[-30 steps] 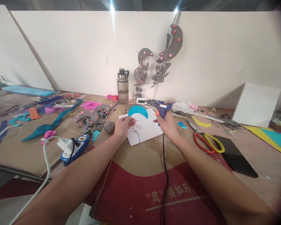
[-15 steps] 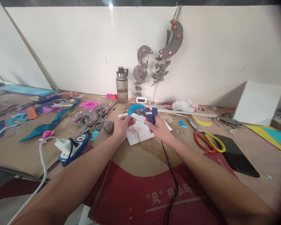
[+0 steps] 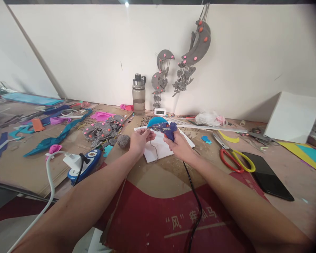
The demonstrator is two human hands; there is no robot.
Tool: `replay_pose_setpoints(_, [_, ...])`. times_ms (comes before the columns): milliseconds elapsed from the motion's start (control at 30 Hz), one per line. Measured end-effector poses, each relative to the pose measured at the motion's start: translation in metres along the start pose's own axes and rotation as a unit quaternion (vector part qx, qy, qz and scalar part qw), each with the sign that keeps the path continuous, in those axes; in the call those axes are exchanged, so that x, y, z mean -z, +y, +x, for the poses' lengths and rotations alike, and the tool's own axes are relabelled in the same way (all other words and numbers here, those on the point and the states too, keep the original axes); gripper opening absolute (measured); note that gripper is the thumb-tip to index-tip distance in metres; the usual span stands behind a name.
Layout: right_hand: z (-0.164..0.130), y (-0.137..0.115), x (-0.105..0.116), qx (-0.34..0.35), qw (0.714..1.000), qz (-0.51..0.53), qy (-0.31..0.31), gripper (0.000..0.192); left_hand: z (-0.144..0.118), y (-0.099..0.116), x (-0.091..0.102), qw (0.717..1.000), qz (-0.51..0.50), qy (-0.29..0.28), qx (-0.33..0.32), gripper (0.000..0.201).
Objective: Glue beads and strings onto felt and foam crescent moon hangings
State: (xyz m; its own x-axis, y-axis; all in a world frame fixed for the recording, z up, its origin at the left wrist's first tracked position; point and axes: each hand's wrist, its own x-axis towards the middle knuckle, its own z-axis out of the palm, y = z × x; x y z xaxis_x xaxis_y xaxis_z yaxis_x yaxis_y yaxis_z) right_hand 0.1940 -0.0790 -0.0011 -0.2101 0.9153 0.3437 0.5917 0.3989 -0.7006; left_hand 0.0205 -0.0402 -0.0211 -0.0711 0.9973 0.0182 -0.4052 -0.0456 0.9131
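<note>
My right hand [image 3: 181, 146] is wrapped round the grip of a dark blue hot glue gun [image 3: 170, 131], whose nozzle points left toward my other hand. A black cord [image 3: 196, 196] runs down from the gun. With closed fingertips, my left hand [image 3: 139, 142] pinches a strand of grey yarn [image 3: 156, 151] close to the nozzle; the fingers partly hide its end. Beyond the gun shows a bright blue rounded piece [image 3: 156, 120], partly covered. Under both hands lies a white sheet [image 3: 162, 150]. A ball of grey yarn [image 3: 124, 141] sits just left of my left hand.
Scissors [image 3: 234, 160] and a black phone [image 3: 268, 177] lie to the right. A power strip [image 3: 88, 165] with a white plug is at left, near grey crescents [image 3: 102, 130] with pink dots. A water bottle [image 3: 139, 96] stands by the wall, where grey moon hangings [image 3: 200, 45] hang.
The view has shifted slightly, so most things appear a little further right. Both hands keep their hold, with the glue gun's nozzle still by my left fingertips.
</note>
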Motion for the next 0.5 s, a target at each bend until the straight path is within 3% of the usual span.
replay_pose_setpoints(500, [-0.0014,-0.0024,0.0009,-0.01,1.0,-0.024,0.002,0.031,-0.0012,0.002,-0.0015,1.0,0.012,-0.001,-0.02,0.011])
